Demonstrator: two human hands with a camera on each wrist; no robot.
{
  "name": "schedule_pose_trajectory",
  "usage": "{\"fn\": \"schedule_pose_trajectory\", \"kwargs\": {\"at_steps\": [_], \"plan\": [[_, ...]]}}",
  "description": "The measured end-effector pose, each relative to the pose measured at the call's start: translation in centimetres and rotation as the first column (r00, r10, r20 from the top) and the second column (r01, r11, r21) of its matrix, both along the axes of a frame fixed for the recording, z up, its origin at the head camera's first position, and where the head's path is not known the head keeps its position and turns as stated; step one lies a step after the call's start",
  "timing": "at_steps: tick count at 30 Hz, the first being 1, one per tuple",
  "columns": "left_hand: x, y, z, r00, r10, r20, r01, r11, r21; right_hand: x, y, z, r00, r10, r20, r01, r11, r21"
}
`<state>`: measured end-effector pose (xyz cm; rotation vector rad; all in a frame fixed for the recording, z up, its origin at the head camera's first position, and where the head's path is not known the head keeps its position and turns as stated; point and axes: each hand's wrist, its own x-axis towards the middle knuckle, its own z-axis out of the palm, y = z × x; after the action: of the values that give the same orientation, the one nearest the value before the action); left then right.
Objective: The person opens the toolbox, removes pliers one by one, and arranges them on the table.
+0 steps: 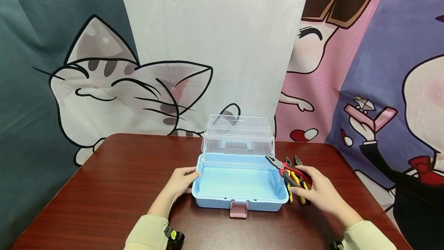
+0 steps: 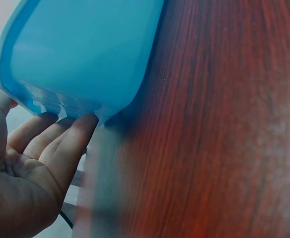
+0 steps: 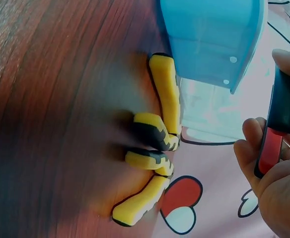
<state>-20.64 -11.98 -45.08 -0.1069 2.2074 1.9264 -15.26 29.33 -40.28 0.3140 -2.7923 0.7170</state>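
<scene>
A light blue plastic toolbox (image 1: 208, 203) stands on the table with its clear lid (image 1: 239, 128) raised at the back and a pink latch (image 1: 238, 210) hanging at the front. Its inside holds nothing. My left hand (image 1: 181, 182) grips the box's left end, thumb over the rim and fingertips against the outer wall in the left wrist view. Beyond the right end, my right hand (image 1: 320, 189) holds a pair of red-and-black pliers (image 3: 281, 101) by the handles. Their metal jaws point left, over the box's right rim in the head view.
Two yellow-and-black-handled pliers (image 3: 164, 91) lie on the table beside the box's right end, below my right hand. The dark red wooden table (image 1: 138, 173) reaches back to a cartoon-printed curtain (image 1: 215, 30).
</scene>
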Motion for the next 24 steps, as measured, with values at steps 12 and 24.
{"fn": "schedule_pose_trajectory", "kwargs": {"at_steps": [12,24], "plan": [[0.0,0.1,0.0,1.0,0.009,0.007,-0.009,1.0,0.003,-0.1,1.0,0.0,1.0,-0.02,-0.004,0.02,1.0,-0.009],[-0.1,0.0,0.0,1.0,0.001,0.005,-0.001,1.0,0.002,-0.1,2.3,-0.2,0.998,-0.058,0.03,0.059,0.998,-0.033]]}}
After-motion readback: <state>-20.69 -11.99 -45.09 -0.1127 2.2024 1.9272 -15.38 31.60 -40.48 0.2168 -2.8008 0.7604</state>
